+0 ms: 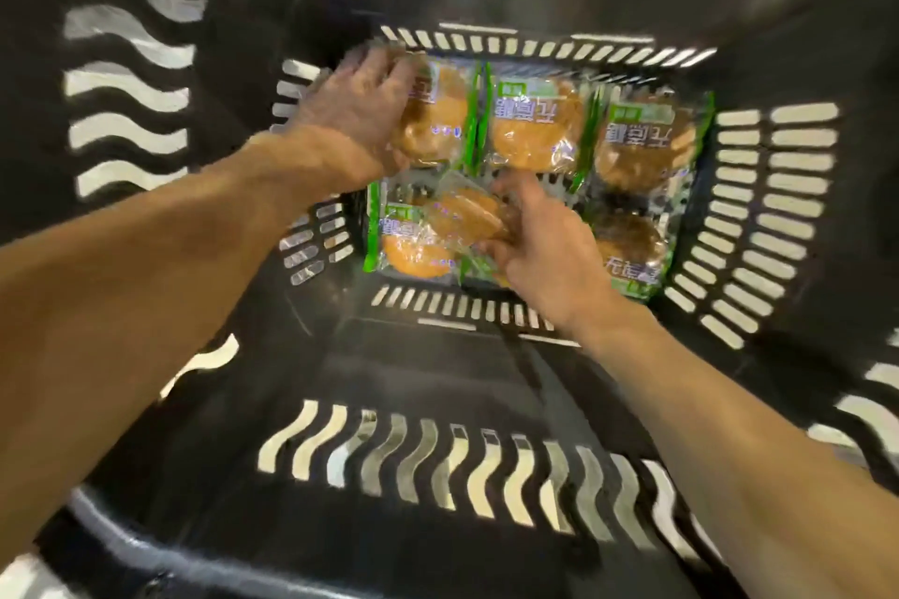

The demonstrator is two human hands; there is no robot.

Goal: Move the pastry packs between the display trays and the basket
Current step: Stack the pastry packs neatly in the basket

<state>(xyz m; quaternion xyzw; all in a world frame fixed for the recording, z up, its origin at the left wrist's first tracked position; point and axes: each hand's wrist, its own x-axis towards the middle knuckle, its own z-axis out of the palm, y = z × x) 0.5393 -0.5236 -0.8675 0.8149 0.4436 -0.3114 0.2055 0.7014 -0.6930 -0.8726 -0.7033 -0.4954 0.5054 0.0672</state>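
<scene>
Pastry packs cover the floor of a deep black basket [438,379] with slotted walls, seen from straight above. Three lie side by side along the far row: the far-left pack [440,117], the far-middle pack [532,127] and the far-right pack [647,146]. Nearer lie a near-left pack [413,243] and a near-right pack [630,248], the latter in shadow. Between those two, a loose pack [467,214] sits tilted, overlapping the near-left pack's right side. Each pack is clear film with bright green side seams over a round golden-brown pastry, with a small green label and large white-and-purple Chinese characters; from here the far row's writing reads upside down, and motion blur keeps me from reading it with any certainty. The left hand [350,117] reaches in from the lower left and lies over the left part of the far-left pack, fingers [389,63] spread forward toward the far wall and touching the film; whether they curl round its edge cannot be told through the blur. The right hand [545,238] comes in from the lower right, and its thumb and fingers pinch the right edge of the tilted loose pack, the fingers narrowly closed on the film. Both forearms are bare and cross the basket's near wall.
</scene>
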